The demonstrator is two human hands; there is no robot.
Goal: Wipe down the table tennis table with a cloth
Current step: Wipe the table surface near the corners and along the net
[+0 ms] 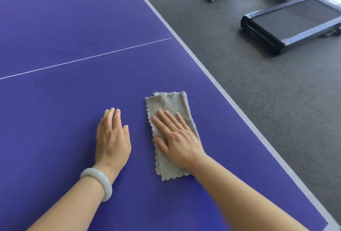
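Flat hand pressing a cloth on the table

The right hand [177, 142] lies with straight fingers on the grey cloth [168, 105], which rests folded on the blue table [73, 27] near its right edge; the left hand [112, 138] lies flat just beside the cloth.

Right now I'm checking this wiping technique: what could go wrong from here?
The right hand presses flat on the cloth without gripping it, so a quick stroke may bunch it. The cloth lies near the table edge; a rightward sweep could push it off. The bare left hand may smudge the surface.
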